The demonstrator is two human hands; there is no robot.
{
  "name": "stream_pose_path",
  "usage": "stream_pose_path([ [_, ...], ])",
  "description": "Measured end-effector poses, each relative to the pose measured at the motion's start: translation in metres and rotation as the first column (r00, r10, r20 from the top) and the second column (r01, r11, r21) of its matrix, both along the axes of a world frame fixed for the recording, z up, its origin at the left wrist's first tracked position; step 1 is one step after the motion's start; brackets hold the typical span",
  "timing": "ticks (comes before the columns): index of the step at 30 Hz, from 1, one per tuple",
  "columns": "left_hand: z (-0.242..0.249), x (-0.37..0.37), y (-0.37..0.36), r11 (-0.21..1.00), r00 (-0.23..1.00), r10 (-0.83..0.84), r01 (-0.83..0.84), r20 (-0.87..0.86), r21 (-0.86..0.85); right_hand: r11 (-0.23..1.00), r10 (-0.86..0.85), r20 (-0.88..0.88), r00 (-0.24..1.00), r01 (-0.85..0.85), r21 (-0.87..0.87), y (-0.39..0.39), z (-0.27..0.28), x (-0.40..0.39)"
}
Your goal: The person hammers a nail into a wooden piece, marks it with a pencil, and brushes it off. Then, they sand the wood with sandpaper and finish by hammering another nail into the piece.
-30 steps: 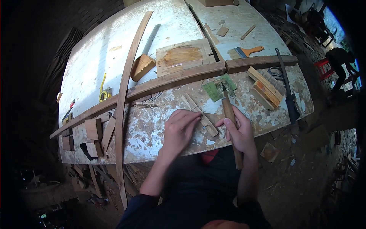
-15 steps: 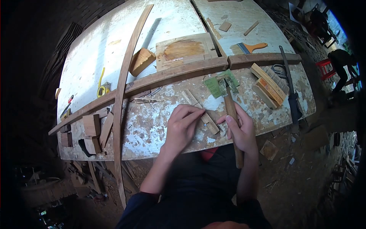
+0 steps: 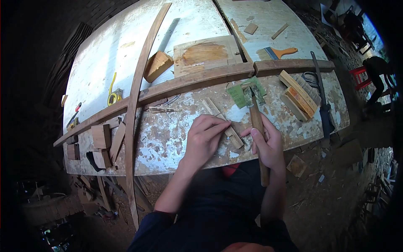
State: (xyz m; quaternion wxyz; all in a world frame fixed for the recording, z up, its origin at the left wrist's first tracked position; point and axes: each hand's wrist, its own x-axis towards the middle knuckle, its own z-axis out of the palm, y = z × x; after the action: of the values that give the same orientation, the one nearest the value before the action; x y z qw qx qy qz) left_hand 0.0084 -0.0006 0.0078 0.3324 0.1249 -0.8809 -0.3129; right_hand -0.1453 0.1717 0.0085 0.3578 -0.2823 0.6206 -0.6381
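Observation:
My right hand [image 3: 270,140] is wrapped around the wooden handle of a hammer [image 3: 256,113]. The hammer's head points away from me, over green sandpaper sheets [image 3: 237,96]. My left hand [image 3: 205,136] is closed in a pinch above a narrow wooden strip [image 3: 233,136] on the worn bench top. Whatever sits between those fingertips, if anything, is too small to make out. The strip lies slantwise between both hands, partly covered by my left fingers.
A long wooden bar [image 3: 193,80] crosses the bench [image 3: 159,147], under or over another long strip [image 3: 134,96]. Wood blocks [image 3: 300,98], a handsaw [image 3: 322,96] and scissors [image 3: 310,79] lie right. Beyond are a paintbrush [image 3: 277,53] and a sawn block [image 3: 158,67]. A tape measure [image 3: 114,97] lies left.
The hammer has rolled slightly in my right hand, so its head shows from another side. My left hand keeps its pinch, with little movement. The whole view has shifted slightly.

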Motion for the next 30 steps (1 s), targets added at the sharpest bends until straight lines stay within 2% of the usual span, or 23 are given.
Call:
stream_pose_path([
  [15, -0.0042, -0.0012, -0.0011, 1.000, 1.000, -0.023, 0.022, -0.014, -0.016, 1.000, 0.000, -0.016, 1.000, 0.000, 0.005, -0.0003, 0.0015, 0.0012],
  [21, 0.0011, 0.0003, 0.0066, 0.987, 0.997, 0.072, -0.067, -0.030, 0.145, 1.000, -0.012, -0.015, 1.000, 0.012, 0.011, 0.0004, -0.0020, 0.0019],
  [30, -0.0043, 0.0034, 0.0025, 0.998, 0.999, 0.018, -0.016, -0.030, 0.066, 1.000, -0.016, -0.034, 0.999, 0.016, 0.008, 0.0001, -0.0006, 0.0018],
])
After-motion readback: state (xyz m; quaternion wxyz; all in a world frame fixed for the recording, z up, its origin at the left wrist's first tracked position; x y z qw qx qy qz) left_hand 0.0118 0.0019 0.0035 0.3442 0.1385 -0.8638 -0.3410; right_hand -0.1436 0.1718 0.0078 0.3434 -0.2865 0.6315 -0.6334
